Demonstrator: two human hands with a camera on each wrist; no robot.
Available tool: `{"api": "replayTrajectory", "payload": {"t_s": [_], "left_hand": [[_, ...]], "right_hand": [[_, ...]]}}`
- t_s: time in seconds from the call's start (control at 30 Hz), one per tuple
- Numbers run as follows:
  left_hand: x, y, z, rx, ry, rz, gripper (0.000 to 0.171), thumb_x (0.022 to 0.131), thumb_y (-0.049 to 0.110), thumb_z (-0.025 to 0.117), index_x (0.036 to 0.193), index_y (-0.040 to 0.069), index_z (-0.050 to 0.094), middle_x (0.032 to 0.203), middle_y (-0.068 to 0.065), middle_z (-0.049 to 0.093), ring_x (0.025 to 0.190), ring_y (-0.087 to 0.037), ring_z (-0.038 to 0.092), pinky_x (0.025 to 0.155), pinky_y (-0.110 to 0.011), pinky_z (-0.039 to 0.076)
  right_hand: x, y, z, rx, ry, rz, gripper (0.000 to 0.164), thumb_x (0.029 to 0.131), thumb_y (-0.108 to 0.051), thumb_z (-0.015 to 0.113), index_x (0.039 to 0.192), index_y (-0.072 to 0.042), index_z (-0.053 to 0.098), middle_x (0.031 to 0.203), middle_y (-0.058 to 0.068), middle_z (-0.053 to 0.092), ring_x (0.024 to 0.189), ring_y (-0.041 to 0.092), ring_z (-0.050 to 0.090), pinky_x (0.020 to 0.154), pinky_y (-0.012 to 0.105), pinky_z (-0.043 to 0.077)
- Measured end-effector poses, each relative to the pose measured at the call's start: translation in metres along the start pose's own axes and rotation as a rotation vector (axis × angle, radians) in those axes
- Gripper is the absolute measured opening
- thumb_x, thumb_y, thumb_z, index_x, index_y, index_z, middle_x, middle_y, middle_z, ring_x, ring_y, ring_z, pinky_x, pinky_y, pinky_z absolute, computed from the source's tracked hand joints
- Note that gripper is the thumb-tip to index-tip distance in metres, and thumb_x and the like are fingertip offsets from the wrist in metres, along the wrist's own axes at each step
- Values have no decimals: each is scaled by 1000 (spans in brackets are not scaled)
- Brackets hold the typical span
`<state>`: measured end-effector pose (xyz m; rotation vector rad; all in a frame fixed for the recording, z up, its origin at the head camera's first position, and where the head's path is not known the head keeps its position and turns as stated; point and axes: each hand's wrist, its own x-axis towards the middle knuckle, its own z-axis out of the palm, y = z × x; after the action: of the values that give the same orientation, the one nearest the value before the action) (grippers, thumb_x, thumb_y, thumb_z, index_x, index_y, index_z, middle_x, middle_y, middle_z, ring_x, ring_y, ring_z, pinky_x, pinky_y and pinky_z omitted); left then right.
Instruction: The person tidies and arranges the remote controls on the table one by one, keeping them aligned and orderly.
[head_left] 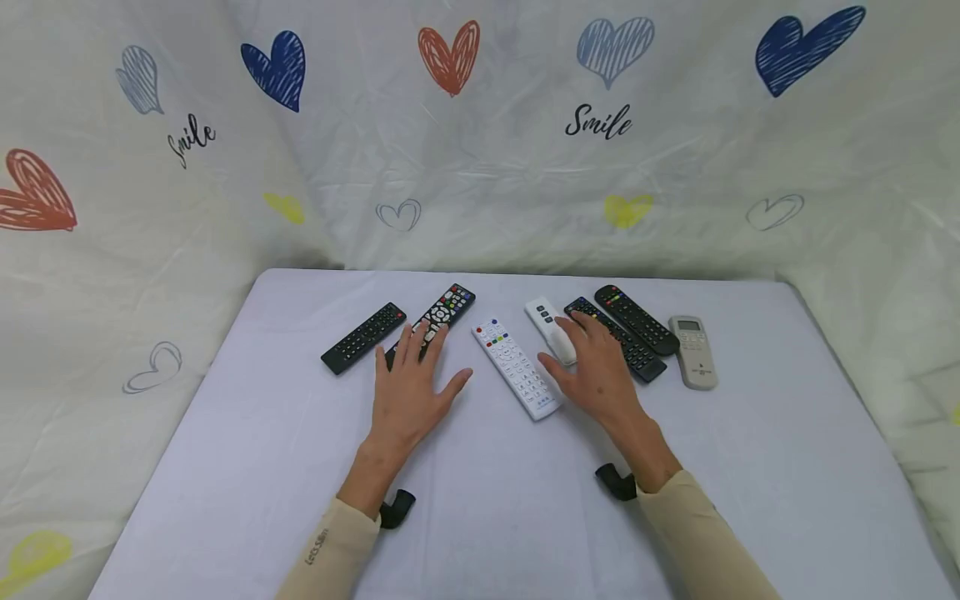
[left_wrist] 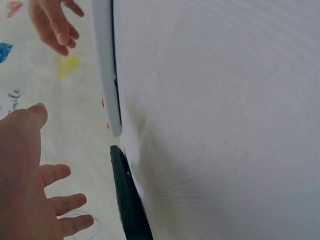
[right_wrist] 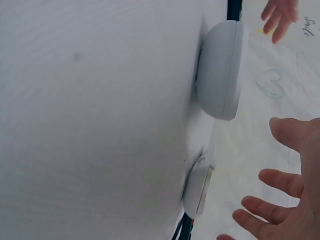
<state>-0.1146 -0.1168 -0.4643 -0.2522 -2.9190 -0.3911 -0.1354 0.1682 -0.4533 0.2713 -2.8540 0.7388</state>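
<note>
My left hand (head_left: 408, 400) is held over the near end of a black remote control with coloured buttons (head_left: 447, 307), its fingers spread. The left wrist view shows a gap between these fingers (left_wrist: 67, 202) and the dark remote below. My right hand (head_left: 600, 379), fingers spread and gripping nothing, is over a small white remote (head_left: 546, 321) and a black remote (head_left: 641, 360), covering parts of both. Between the hands lies a long white remote (head_left: 517, 371) with coloured buttons. In the right wrist view, the right hand (right_wrist: 285, 200) stands apart from the white remotes.
Another black remote (head_left: 363, 337) lies left of my left hand. To the right are a black remote with rounded ends (head_left: 637, 320) and a pale remote with a small screen (head_left: 697, 358). All rest on a white-covered table (head_left: 495, 517) before a heart-printed curtain (head_left: 495, 150).
</note>
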Motion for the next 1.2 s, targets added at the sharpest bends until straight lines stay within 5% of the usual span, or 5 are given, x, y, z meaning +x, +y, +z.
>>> {"api": "replayTrajectory", "payload": {"t_s": [0.37,0.8,1.2], "left_hand": [[-2,-13,-6,-172,131,-56,57,107,48,53,151,13,53,152,-10,54,144,-32,49,119,-55,39],[-11,-28,-9,-239,198,-101,50,109,42,50,145,8,58,146,-13,59,140,-33,52,112,-58,44],[-18,-41,-14,-282,212,-190,49,109,39,52,145,6,57,145,-17,58,139,-36,51,112,-56,44]], "right_hand": [[7,-23,4,212,-79,10,47,98,-27,73,139,-8,61,149,17,52,145,37,47,119,55,42],[16,-48,16,355,-162,15,40,99,-23,72,136,-10,65,145,11,57,145,33,49,121,53,40],[23,-64,27,414,-167,-31,34,99,-17,72,132,-10,67,137,10,62,135,29,57,107,47,51]]}}
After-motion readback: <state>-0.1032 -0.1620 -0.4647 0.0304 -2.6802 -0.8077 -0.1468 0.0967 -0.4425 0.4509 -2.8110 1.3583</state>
